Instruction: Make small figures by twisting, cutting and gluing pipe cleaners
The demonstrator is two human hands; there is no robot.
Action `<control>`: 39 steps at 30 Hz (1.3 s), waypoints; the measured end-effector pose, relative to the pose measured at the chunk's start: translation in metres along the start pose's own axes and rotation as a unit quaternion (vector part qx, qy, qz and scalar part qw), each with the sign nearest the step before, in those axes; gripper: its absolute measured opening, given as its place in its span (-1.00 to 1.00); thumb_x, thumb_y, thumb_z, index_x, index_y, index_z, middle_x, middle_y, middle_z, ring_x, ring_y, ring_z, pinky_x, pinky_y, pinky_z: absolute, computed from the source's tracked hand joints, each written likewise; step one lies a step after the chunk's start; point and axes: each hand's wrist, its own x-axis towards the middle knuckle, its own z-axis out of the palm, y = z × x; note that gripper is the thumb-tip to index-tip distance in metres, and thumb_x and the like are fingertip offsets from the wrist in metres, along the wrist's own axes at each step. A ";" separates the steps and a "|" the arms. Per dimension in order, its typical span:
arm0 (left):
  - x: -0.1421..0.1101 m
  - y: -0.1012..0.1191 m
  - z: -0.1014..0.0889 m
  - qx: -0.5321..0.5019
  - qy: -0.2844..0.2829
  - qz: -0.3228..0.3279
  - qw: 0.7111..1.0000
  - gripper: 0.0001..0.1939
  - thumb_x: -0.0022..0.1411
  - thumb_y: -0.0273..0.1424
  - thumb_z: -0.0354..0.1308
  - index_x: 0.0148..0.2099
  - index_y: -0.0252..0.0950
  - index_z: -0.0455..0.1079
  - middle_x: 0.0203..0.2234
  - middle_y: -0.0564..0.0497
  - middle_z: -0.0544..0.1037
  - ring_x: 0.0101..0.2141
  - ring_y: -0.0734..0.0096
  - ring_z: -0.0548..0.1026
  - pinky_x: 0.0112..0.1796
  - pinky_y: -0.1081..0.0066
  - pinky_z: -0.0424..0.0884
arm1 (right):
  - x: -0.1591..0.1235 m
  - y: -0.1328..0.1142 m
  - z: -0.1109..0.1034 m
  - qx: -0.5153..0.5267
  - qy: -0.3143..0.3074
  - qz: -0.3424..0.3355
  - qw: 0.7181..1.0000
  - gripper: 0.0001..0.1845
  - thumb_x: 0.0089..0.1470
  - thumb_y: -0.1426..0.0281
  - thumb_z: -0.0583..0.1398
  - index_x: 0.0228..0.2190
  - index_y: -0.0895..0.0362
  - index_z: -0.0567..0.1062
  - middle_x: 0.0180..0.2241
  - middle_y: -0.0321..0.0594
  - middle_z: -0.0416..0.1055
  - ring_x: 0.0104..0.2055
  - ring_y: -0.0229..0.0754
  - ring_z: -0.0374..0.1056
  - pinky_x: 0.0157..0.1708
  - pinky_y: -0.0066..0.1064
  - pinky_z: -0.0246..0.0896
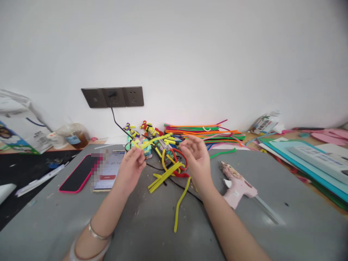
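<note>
My left hand point(132, 166) is closed in a pinch on a yellow pipe cleaner point(156, 139), which stretches out to the right above the table. To its right is my right hand point(198, 159), with curved fingers apart and nothing visible between them. Between the hands lie a bundle of short yellow pipe cleaners point(164, 178) and a red pipe cleaner loop point(182, 161). A single bent yellow pipe cleaner point(178, 210) rests nearer to me. Behind them, pliers point(164, 145) are partly hidden among small pipe cleaner figures point(148, 127).
A pink glue gun point(239, 186) with a glue stick lies at right. Long coloured pipe cleaners point(201, 130) are piled by the wall. Two phones, one pink-cased point(80, 174), lie at left. A drink cup point(74, 136) and coloured sheets point(288, 156) flank the table. A black cord runs from the socket point(112, 97).
</note>
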 end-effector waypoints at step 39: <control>-0.017 0.002 0.005 0.374 -0.264 -0.083 0.885 -0.66 0.07 -0.16 0.32 -0.52 -0.33 0.41 -0.61 0.12 0.31 -0.54 0.51 0.19 -0.47 0.46 0.08 | -0.010 -0.005 0.007 0.084 -0.241 0.228 0.940 -0.75 -0.12 0.24 0.47 -0.42 0.08 0.60 -0.47 -0.34 0.50 -0.44 -0.27 0.38 -0.35 -0.41 0.31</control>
